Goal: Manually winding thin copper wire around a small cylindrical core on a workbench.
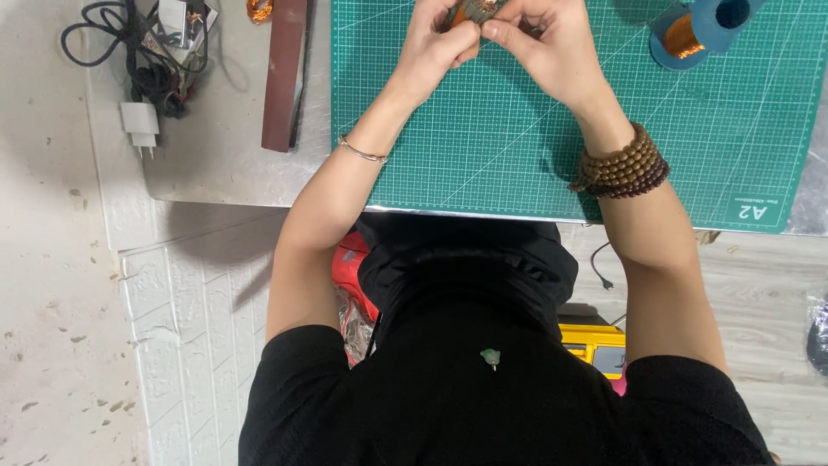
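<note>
Small brown-and-copper part [473, 10] is pinched between both hands above green gridded cutting mat [517, 147] at top edge of view. Left hand [435, 43] grip pressed on it; right hand [543, 43] likewise. Blue spool of copper wire [690, 34] lies near, right.

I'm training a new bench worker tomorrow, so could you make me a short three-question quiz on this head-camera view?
1. True or false: the left hand and the right hand both grip one small part at the top edge of the picture.
2. What lies under the hands? A) a green cutting mat B) a wooden tray C) a white towel
3. Fill in: the spool at the mat's far right is wound with ____-coloured wire.

Key
1. True; the part is cut off by the frame, so its kind cannot be told.
2. A
3. Copper
</note>
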